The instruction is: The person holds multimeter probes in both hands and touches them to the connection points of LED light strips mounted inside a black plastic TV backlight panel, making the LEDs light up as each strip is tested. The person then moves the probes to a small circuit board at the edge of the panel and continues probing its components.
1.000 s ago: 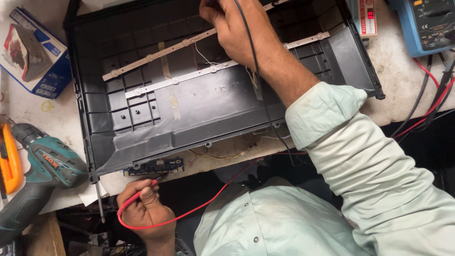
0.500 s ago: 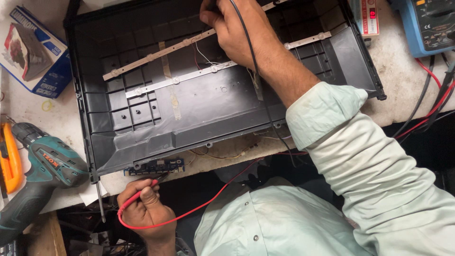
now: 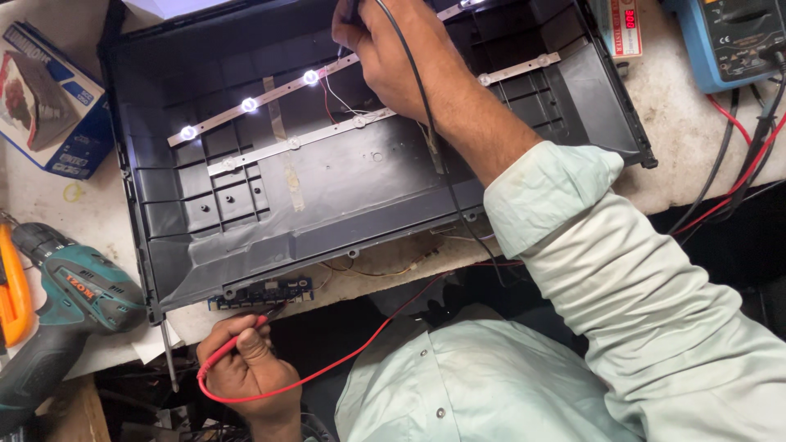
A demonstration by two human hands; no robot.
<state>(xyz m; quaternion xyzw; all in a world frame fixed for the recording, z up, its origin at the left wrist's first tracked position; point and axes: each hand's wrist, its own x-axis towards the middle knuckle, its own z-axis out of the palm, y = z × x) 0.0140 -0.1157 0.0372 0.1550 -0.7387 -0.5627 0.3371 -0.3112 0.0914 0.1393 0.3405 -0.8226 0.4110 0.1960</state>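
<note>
A black plastic back shell (image 3: 344, 196) of a flat screen lies on the bench with two light strips across it. On the upper strip (image 3: 246, 106) three small lamps glow white; the lower strip (image 3: 295, 141) is dark. My right hand (image 3: 393, 57) is over the strips near the top, pinching a black test probe whose black lead (image 3: 426, 123) runs down my forearm. My left hand (image 3: 246, 364) is below the shell's front edge, holding a red probe (image 3: 237, 340) with its tip at a small blue circuit board (image 3: 262, 292). The red lead (image 3: 360, 352) loops across my shirt.
A green cordless drill (image 3: 74, 290) and an orange tool (image 3: 12, 295) lie at the left. A blue cardboard box (image 3: 49, 106) sits at the upper left. A blue meter (image 3: 733, 41) with red and black leads stands at the upper right. A screwdriver shaft (image 3: 168, 356) hangs near my left hand.
The lamps on the upper strip were dark and now glow. Both hands have stayed almost in place with their probes.
</note>
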